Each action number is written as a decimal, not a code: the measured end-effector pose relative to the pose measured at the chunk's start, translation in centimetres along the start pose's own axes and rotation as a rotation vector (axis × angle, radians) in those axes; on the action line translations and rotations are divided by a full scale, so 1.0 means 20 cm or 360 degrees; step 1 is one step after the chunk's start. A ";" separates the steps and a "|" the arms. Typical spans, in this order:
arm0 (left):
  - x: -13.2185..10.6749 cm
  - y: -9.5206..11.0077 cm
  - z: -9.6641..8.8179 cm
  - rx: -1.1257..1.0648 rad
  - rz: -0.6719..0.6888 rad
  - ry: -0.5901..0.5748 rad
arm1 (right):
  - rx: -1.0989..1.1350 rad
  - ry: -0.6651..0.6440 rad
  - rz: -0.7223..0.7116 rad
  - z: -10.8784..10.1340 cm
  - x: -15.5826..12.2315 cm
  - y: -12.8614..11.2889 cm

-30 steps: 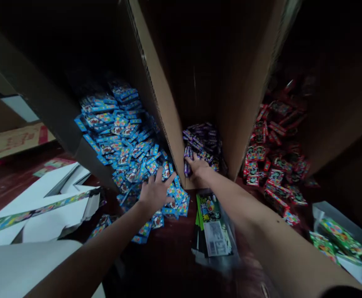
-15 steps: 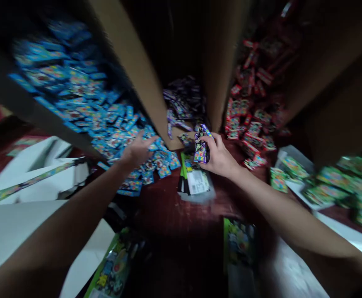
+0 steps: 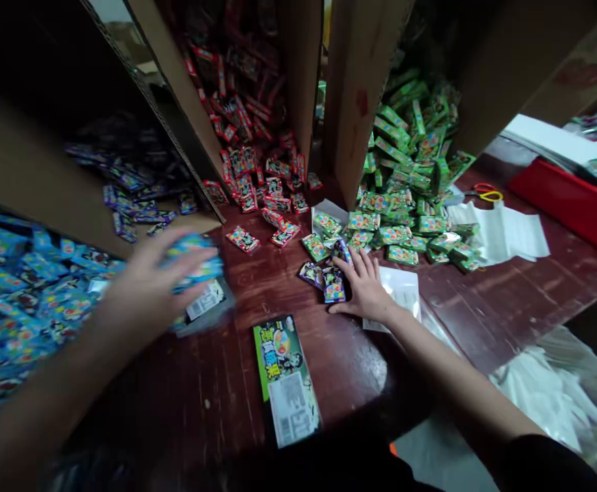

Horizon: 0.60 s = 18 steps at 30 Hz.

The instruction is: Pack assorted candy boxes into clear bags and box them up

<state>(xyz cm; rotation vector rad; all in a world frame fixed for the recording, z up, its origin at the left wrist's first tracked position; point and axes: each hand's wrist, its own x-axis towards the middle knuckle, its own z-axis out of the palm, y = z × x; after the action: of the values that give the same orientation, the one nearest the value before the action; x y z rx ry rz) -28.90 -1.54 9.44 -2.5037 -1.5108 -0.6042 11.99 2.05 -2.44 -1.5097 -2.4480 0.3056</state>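
Note:
My left hand (image 3: 147,290) is blurred by motion and closed round a small bunch of blue packets (image 3: 196,263), just above the heap of blue packets (image 3: 16,301) at the left. My right hand (image 3: 366,287) lies flat on the dark red wooden table (image 3: 298,294) with its fingers spread. Its fingertips touch a few purple packets (image 3: 329,280) lying loose on the table. Under its wrist is a clear plastic bag (image 3: 404,287). The pile of green packets (image 3: 406,205) begins just beyond the fingers.
Open cardboard boxes on their sides spill purple packets (image 3: 129,184), red packets (image 3: 257,171) and green ones onto the table. A green printed card pack (image 3: 285,376) lies near the front edge. Scissors (image 3: 486,192), white sheets (image 3: 508,232) and a red tray (image 3: 570,198) are at right.
The view has swung right. My right hand took purple packets out of their box and brought them down onto the table. My left hand rose from the blue heap with packets in it.

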 end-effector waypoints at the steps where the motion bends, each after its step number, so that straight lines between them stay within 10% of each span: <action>1: 0.08 0.11 0.11 -0.0030 0.0084 -0.0080 | -0.0072 -0.0013 0.0006 -0.01 -0.02 -0.01; 4: 0.27 0.32 0.40 -0.0147 0.0242 -0.0279 | -0.0194 0.0023 -0.0010 -0.01 -0.12 -0.05; 8: 0.38 0.35 0.64 -0.0174 0.0301 -0.0532 | -0.0259 0.0098 0.0014 -0.02 -0.30 -0.01; 18: 0.35 0.25 0.55 -0.0187 0.0042 -0.0394 | 0.0085 -0.0450 -0.0411 -0.15 0.01 0.00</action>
<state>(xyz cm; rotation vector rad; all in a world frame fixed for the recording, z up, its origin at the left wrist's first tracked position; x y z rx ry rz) -18.85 5.46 2.81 -2.7707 -1.5602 -0.4015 12.88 2.41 0.45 -1.1780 -2.7891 0.5602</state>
